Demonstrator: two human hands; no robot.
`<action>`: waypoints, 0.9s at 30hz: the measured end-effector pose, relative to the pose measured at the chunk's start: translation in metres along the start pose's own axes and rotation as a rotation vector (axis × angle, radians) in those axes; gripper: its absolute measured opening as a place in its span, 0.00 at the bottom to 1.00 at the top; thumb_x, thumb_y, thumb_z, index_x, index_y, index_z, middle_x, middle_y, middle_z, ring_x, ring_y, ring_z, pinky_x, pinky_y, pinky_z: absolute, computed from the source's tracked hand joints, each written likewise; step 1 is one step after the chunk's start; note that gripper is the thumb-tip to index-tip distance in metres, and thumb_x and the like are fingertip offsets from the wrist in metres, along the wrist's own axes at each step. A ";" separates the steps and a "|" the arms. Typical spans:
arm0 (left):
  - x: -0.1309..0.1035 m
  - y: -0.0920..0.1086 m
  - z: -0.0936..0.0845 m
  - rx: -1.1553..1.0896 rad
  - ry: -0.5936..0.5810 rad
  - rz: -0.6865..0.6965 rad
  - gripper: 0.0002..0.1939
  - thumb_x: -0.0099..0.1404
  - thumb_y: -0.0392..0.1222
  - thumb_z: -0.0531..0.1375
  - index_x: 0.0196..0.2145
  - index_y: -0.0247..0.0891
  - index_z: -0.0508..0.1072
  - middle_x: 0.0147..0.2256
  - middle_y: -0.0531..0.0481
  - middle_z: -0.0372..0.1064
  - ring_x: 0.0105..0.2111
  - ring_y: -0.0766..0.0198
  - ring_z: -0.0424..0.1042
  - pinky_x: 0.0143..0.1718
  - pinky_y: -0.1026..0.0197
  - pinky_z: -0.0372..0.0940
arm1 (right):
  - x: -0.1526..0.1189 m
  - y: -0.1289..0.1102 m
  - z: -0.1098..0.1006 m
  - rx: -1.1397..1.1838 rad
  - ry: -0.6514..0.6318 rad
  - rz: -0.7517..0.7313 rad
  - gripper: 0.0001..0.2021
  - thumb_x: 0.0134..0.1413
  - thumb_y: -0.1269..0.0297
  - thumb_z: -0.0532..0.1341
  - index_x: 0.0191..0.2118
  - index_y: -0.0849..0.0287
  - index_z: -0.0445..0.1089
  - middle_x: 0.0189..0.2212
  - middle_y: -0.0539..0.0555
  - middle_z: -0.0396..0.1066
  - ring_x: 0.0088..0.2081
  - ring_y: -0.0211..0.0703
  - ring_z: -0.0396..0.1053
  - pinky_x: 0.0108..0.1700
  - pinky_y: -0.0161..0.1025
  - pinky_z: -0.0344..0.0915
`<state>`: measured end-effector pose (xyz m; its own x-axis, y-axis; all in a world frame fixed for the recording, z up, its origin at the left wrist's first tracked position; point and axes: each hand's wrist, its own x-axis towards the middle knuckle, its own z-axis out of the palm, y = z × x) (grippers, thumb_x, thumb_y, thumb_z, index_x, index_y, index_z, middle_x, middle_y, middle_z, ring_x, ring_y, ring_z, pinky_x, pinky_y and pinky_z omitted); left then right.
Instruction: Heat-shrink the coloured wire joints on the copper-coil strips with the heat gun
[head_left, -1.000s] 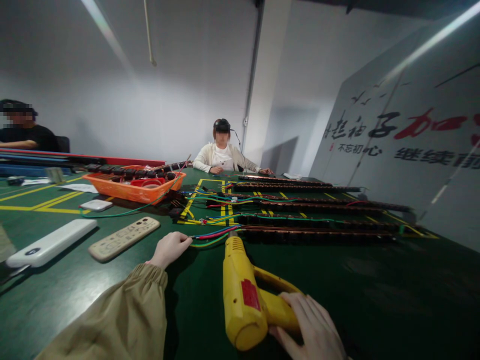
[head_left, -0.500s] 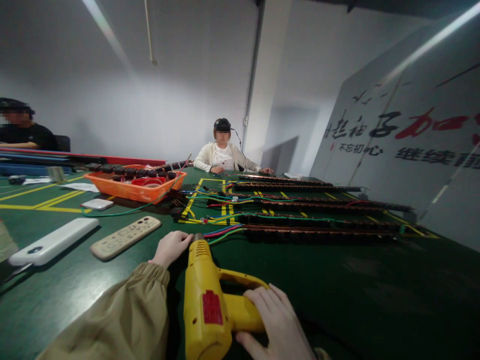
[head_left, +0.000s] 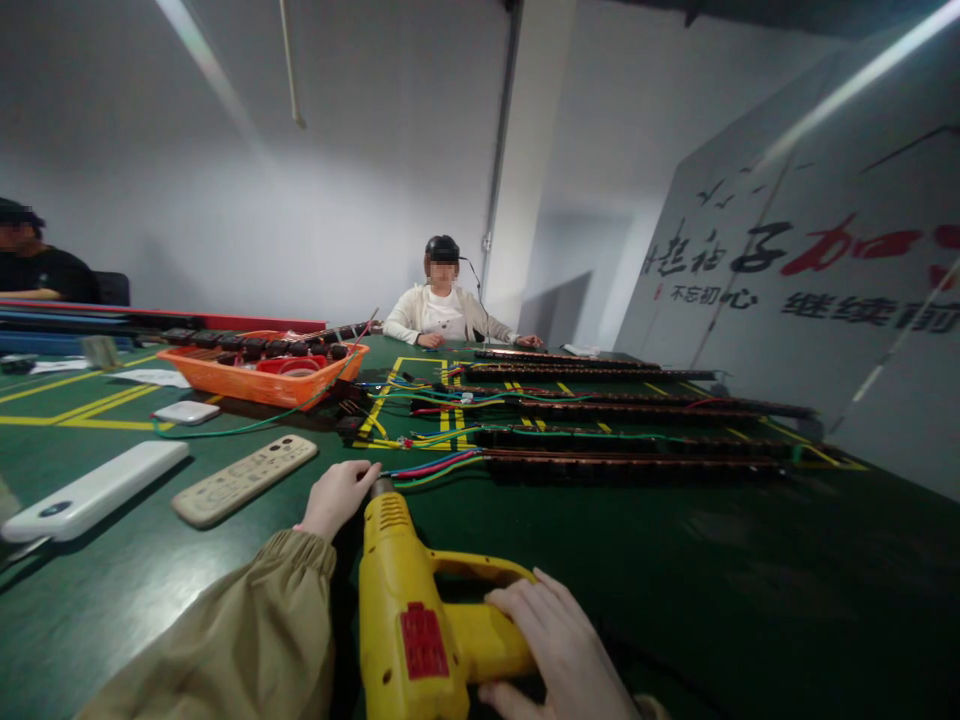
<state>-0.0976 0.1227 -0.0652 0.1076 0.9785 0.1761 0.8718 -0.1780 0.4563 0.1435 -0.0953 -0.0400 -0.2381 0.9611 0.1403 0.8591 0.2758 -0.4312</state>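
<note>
A yellow heat gun [head_left: 405, 600] with a red patch on its body lies at the bottom centre, nozzle pointing away. My right hand [head_left: 559, 640] is wrapped round its handle. Just left of the nozzle, my left hand [head_left: 341, 497] has its fingers pinched together at the ends of blue, red and green wires [head_left: 442, 468]; the nozzle partly hides the wire ends. Those wires run right into a long dark strip [head_left: 637, 465] with copper-coloured edges. Several similar strips lie behind it, with loose coloured wires at their left ends.
An orange basket [head_left: 262, 380] holding dark parts stands at the back left. A beige remote [head_left: 245, 480], a white power bank [head_left: 97, 490] and a small white device [head_left: 186, 412] lie left. A person [head_left: 442, 305] sits across the green table, another [head_left: 37, 260] far left.
The view has shifted slightly, so most things sit a little further left. The heat gun's nozzle sits slightly lower relative to the wires. Both hands keep their holds.
</note>
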 end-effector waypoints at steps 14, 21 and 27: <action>-0.003 0.003 -0.002 0.042 0.036 0.022 0.22 0.64 0.56 0.44 0.25 0.40 0.68 0.31 0.49 0.71 0.32 0.64 0.68 0.25 0.67 0.48 | -0.015 0.021 0.006 -0.276 0.194 0.033 0.26 0.46 0.57 0.62 0.53 0.59 0.66 0.48 0.58 0.69 0.50 0.53 0.66 0.54 0.49 0.62; -0.005 0.004 -0.004 -0.024 0.064 0.039 0.22 0.64 0.56 0.44 0.23 0.40 0.64 0.27 0.52 0.68 0.29 0.66 0.64 0.25 0.67 0.46 | -0.029 0.052 0.007 -0.497 0.379 0.016 0.21 0.50 0.53 0.59 0.45 0.62 0.70 0.42 0.58 0.73 0.43 0.50 0.71 0.43 0.44 0.68; -0.006 0.006 -0.005 -0.053 0.063 0.053 0.22 0.64 0.55 0.44 0.23 0.39 0.64 0.26 0.52 0.67 0.28 0.67 0.63 0.25 0.67 0.46 | -0.034 0.062 0.010 -0.572 0.516 0.012 0.18 0.52 0.55 0.57 0.44 0.61 0.69 0.39 0.57 0.74 0.40 0.49 0.72 0.39 0.43 0.68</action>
<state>-0.0956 0.1155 -0.0595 0.1210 0.9594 0.2549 0.8388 -0.2362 0.4906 0.2005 -0.1108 -0.0803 -0.1067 0.7949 0.5973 0.9942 0.0784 0.0732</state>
